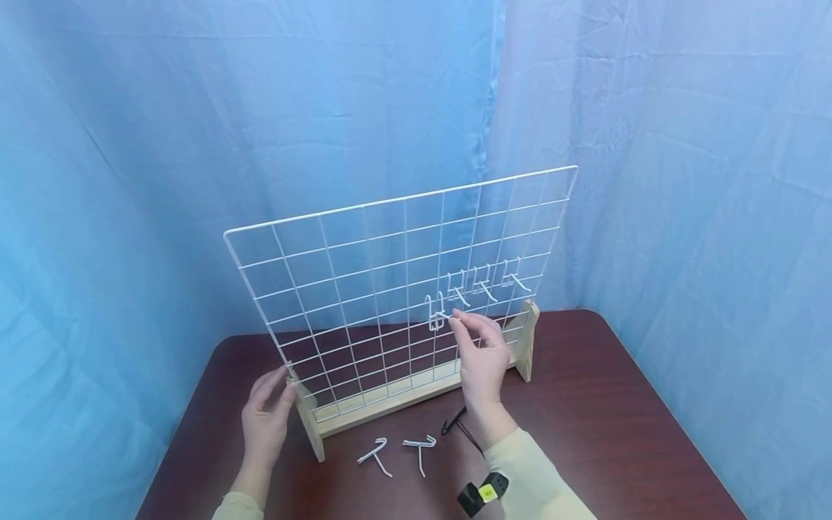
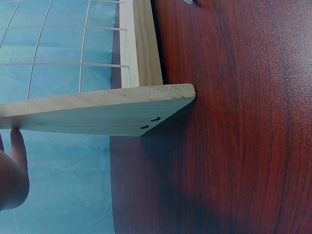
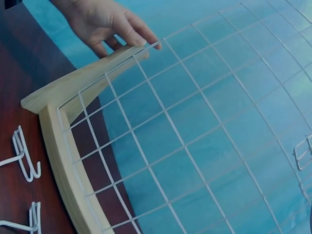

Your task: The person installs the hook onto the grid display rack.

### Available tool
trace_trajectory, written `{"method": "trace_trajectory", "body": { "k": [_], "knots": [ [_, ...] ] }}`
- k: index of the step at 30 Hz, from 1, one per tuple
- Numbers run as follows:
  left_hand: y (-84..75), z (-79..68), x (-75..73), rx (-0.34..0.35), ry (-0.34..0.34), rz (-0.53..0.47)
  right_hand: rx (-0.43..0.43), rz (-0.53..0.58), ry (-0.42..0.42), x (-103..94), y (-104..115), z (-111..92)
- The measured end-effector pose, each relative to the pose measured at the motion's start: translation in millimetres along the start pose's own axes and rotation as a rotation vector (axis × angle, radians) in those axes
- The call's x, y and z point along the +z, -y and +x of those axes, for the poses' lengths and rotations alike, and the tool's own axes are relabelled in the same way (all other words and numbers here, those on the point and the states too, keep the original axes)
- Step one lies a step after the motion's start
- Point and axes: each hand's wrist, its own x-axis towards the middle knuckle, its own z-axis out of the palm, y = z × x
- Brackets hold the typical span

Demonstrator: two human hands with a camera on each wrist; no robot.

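A white wire grid panel [image 1: 403, 199] stands upright in a pale wooden stand [image 1: 383, 406]. Thumb and fingertips of my right hand [image 1: 484, 361] pinch the prong of a white wire hook [image 1: 437, 325], whose frame lies against the grid right of its middle. Part of this hook shows at the right edge of the right wrist view. My left hand [image 1: 266, 419] grips the upper part of the stand's left end piece [image 2: 97, 114], beside the grid's lower left corner. To the right of the held hook, three similar white hooks [image 1: 484, 287] hang on the grid.
Two loose white hooks [image 1: 373, 455] [image 1: 420, 444] lie on the dark red wooden table [image 1: 624, 419] before the stand. A black hook-shaped piece [image 1: 455, 422] lies partly under my right forearm. Blue curtains [image 1: 325, 87] surround the table at the back and sides.
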Motion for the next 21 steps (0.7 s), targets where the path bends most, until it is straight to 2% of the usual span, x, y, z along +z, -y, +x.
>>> {"method": "trace_trajectory", "body": {
  "k": [9,21],
  "knots": [
    [0.2,0.2,0.1,-0.009,0.004,-0.008,0.004,-0.013,-0.021,10.4,11,5],
    [0.0,0.1,-0.1,0.008,0.005,-0.002,-0.061,-0.037,-0.024,18.7,20,10]
  ]
}}
